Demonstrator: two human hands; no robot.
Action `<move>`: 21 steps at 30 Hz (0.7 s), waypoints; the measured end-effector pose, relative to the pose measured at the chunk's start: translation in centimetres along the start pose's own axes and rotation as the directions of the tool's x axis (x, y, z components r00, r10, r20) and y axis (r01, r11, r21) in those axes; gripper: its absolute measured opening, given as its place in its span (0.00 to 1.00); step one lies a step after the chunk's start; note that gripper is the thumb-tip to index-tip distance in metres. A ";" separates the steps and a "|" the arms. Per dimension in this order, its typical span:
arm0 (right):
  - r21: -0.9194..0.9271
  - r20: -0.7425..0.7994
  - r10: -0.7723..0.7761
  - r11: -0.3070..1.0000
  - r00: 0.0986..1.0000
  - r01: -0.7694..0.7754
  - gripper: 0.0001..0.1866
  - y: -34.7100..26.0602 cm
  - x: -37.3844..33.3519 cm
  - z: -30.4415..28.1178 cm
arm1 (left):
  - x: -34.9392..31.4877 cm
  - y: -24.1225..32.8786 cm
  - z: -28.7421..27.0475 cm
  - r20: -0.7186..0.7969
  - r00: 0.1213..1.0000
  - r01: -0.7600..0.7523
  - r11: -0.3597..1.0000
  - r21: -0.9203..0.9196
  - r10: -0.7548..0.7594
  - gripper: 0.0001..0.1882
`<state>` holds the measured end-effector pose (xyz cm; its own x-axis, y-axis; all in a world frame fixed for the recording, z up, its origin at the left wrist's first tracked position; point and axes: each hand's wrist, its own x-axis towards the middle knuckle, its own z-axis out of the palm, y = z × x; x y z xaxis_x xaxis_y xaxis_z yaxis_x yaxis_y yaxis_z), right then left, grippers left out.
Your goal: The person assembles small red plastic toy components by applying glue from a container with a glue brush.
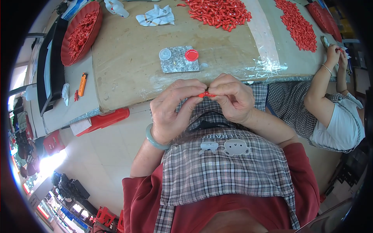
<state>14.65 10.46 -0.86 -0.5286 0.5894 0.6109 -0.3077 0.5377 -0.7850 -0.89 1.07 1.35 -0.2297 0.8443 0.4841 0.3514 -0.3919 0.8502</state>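
Over the table's near edge, a small glossy red piece [206,94] is pinched between the fingertips of both hands. My left hand [173,105], with a pale bangle at the wrist, grips its left end. At the other end, my right hand [235,99] closes thumb and fingers on it. The piece is too small to tell its exact kind. Just beyond my hands lies a speckled grey stone slab [178,69]. On the slab sit a small round white dish [165,54] and a small round red dish [192,55].
A heap of similar red pieces [221,15] covers the far table [128,58]; another pile [297,29] lies right. A red tray [66,58], orange lighter [82,84], crumpled paper [155,16] and white bottle [116,8] are leftward. A co-worker's hands [337,54] work at right.
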 end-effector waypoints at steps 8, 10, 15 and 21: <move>-0.041 0.065 -0.085 0.995 0.994 0.087 0.09 0.2 0.3 -0.8 | -0.1 -0.3 -0.3 0.029 0.999 -0.019 1.000 -0.010 0.020 0.13; -0.114 0.136 -0.162 0.977 0.977 0.177 0.12 0.2 0.4 -1.2 | -0.1 -0.3 -0.4 0.048 0.997 -0.055 0.998 0.005 0.055 0.13; -0.170 0.215 -0.268 0.937 0.939 0.306 0.16 0.5 0.7 -1.9 | -0.2 -0.5 -0.5 0.067 0.993 -0.099 0.995 0.032 0.097 0.13; -0.179 0.283 -0.317 0.910 0.905 0.374 0.20 0.6 1.0 -2.4 | -0.3 -0.4 -0.4 0.060 0.994 -0.098 0.994 0.040 0.096 0.13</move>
<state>15.86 12.85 -0.51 -0.6050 0.1928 0.7726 -0.3360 0.8178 -0.4672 -1.37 0.86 0.96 -0.1397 0.8234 0.5500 0.4088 -0.4579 0.7894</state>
